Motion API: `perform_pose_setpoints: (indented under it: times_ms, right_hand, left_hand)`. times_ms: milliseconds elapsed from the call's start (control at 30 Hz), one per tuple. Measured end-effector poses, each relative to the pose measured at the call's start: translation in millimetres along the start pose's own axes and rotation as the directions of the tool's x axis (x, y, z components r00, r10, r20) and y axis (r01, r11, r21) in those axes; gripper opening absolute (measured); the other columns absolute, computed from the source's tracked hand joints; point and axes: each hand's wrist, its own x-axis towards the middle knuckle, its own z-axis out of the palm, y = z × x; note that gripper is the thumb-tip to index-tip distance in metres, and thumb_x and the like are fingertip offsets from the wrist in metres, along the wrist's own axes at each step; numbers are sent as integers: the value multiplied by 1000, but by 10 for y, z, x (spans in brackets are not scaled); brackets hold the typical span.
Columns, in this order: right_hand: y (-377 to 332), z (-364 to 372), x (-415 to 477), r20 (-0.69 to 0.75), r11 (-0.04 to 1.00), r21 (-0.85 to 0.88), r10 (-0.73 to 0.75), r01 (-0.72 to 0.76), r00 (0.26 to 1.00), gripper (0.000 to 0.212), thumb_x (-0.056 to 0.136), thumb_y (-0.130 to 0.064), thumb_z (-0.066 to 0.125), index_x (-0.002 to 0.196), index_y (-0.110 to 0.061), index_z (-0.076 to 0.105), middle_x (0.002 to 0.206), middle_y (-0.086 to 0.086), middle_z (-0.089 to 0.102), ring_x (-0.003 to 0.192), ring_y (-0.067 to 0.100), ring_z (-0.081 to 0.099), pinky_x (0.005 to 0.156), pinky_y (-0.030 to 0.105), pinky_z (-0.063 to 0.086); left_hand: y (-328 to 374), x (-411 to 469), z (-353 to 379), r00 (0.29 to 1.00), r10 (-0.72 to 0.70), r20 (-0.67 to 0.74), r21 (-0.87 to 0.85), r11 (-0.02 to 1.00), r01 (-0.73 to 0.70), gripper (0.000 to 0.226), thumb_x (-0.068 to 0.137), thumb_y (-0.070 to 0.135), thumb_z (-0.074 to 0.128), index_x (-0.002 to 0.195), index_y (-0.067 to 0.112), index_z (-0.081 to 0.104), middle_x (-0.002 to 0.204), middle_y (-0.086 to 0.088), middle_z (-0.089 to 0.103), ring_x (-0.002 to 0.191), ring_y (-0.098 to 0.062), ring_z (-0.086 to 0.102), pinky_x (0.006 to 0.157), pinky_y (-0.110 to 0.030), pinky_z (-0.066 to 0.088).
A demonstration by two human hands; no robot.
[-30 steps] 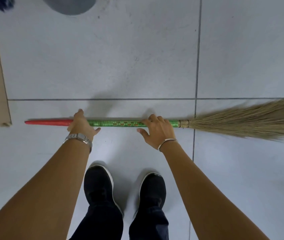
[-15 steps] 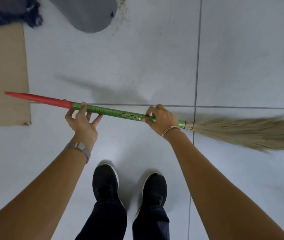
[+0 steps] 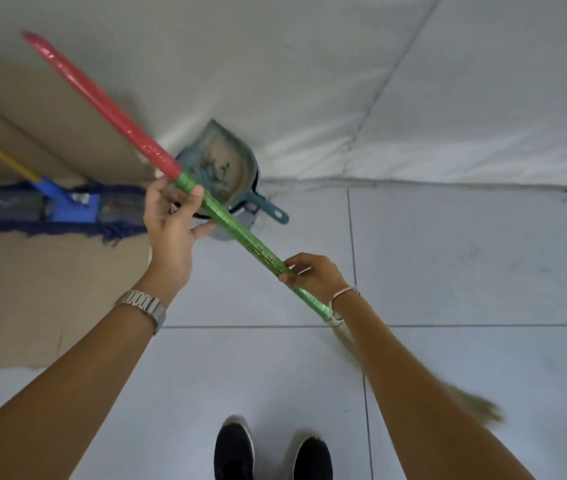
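On my feed, two black shoes stand at the bottom edge, and both forearms reach forward over the floor. The right hand is the nearer and lower one. It is knuckles up, with its fingers curled round the green stretch of the broom just above the binding. The left hand is raised farther out with its palm toward me, thumb and fingers closed about the handle right below the red section. Through the blur I can't judge how firm that grip is. The broom's long axis runs diagonally, with the red tip high and far left. The bristles are low at near right, behind the right forearm. Beyond the left hand a dustpan leans at the wall, with a mop to its left.
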Motion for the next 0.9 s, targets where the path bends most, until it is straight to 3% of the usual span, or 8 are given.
perform_pose_setpoints:
  times_ms: [133, 200, 300, 500, 633, 767, 900]
  right_hand:
    - [-702, -292, -344, -31, 984, 167, -55, 60, 998, 20, 70, -17, 77, 84, -22, 65, 80, 2, 64, 81, 22, 61, 85, 43, 54]
    - [-982, -401, -491, -31, 964, 250, -88, 93, 996, 20, 70, -11, 77, 81, -20, 63, 75, 0, 62, 79, 22, 60, 76, 37, 57]
    - [-1459, -569, -744, -21, 930, 340, -140, 139, 990, 18, 72, -5, 74, 78, -17, 62, 75, 1, 62, 73, 18, 60, 61, 20, 56]
    - [-2493, -842, -1420, -58, 871, 439, -216, 219, 975, 24, 76, 0, 69, 97, 0, 58, 103, 25, 63, 90, 29, 60, 82, 48, 53]
    - [-3255, -946, -2034, -146, 768, 555, -287, 318, 947, 25, 73, 11, 67, 93, 1, 56, 88, 15, 59, 88, 29, 57, 68, 23, 56]
    - [-3816, -1016, -2540, -154, 745, 526, -392, 411, 907, 21, 72, 10, 69, 84, -3, 58, 77, 7, 61, 76, 24, 60, 62, 17, 55]
    - [-4360, -977, -2934, -145, 705, 506, -497, 496, 855, 27, 73, 3, 71, 93, -13, 65, 76, 1, 66, 68, 11, 65, 64, 19, 56]
  left_hand:
    - [918, 46, 306, 980, 127, 151, 24, 991, -133, 30, 82, 6, 62, 89, 34, 58, 83, 12, 56, 80, -3, 66, 59, -33, 61]
    - [1320, 38, 416, 963, 174, 205, 47, 981, -188, 32, 81, 7, 64, 87, 38, 61, 82, 13, 58, 81, -7, 67, 55, -29, 59]
    - [1974, -31, 584, 930, 246, 275, 61, 960, -272, 33, 79, 9, 66, 89, 40, 62, 86, 11, 56, 85, -15, 68, 57, -33, 60]
    - [3328, -385, 879, 845, 347, 408, 64, 912, -406, 33, 74, 11, 69, 92, 38, 63, 88, 10, 56, 79, -17, 69, 58, -33, 60]
    - [4333, -817, 908, 793, 412, 449, 32, 879, -475, 36, 73, 12, 69, 92, 42, 65, 81, 24, 62, 76, -15, 70, 59, -29, 59]
    - [5132, -1230, 824, 743, 467, 480, 17, 841, -540, 35, 72, 12, 69, 93, 40, 66, 85, 22, 63, 77, -17, 70, 62, -27, 58]
    - [5848, -1559, 655, 719, 546, 430, 17, 791, -611, 33, 72, 8, 70, 94, 33, 66, 89, 12, 60, 77, -18, 70, 60, -29, 59]
